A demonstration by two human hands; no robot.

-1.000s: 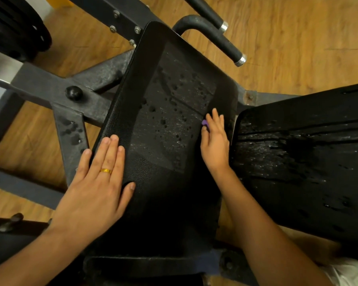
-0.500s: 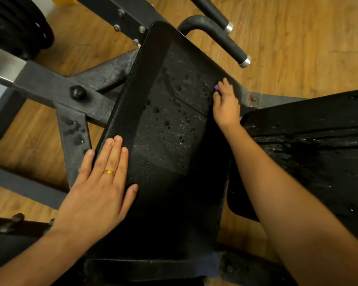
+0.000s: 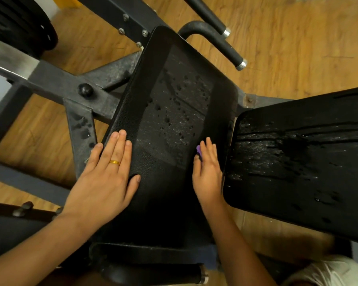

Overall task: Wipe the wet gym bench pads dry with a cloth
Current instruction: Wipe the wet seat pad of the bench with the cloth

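Observation:
A long black bench pad [image 3: 174, 112] runs away from me, beaded with water drops over its middle. My left hand [image 3: 105, 178], with a gold ring, lies flat with fingers spread on the pad's near left edge. My right hand [image 3: 207, 170] presses a purple cloth [image 3: 198, 150] onto the pad's right side; only a corner of the cloth shows beyond the fingers. A second black pad [image 3: 302, 162] to the right carries water streaks and drops.
Dark steel frame beams [image 3: 56, 83] cross on the left, with a black weight plate [image 3: 19, 23] at the top left. Two black handle bars [image 3: 225, 48] with silver caps stick out behind the pad. Wooden floor [image 3: 298, 38] surrounds the machine.
My right hand slid up the pad's right side with the cloth, then came back down toward me. My left hand stayed flat in place.

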